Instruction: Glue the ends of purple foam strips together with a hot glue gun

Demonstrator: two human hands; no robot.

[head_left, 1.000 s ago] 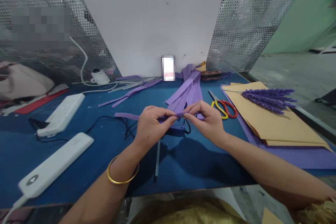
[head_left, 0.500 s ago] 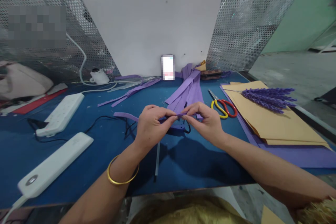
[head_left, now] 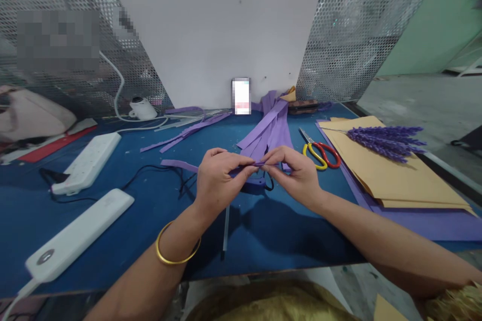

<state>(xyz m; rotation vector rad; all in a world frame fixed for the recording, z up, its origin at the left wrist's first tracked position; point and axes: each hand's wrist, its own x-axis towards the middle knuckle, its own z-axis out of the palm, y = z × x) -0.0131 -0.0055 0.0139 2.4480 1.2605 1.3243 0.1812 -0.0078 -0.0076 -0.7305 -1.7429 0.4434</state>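
Both hands meet over the middle of the blue table point(head_left: 113, 175). My left hand point(head_left: 218, 175), with a gold bangle on the wrist, pinches a narrow purple strip point(head_left: 181, 165) whose free end trails off to the left. My right hand point(head_left: 295, 173) pinches the same strip from the other side, fingertips almost touching the left ones. Just behind the hands lies a fan of purple strips point(head_left: 269, 130). Below the hands a thin grey stick point(head_left: 225, 228) lies on the table.
Red-and-yellow scissors point(head_left: 320, 153) lie right of my hands. Brown paper sheets point(head_left: 399, 175) carry a purple lavender bunch point(head_left: 387, 141) at right. Two white power strips point(head_left: 85, 163) point(head_left: 75, 238) and black cable sit left. A white board point(head_left: 222, 40) leans on perforated metal behind.
The fingertips of both hands have shifted slightly closer together on the strip. Everything else on the table stays as it was.
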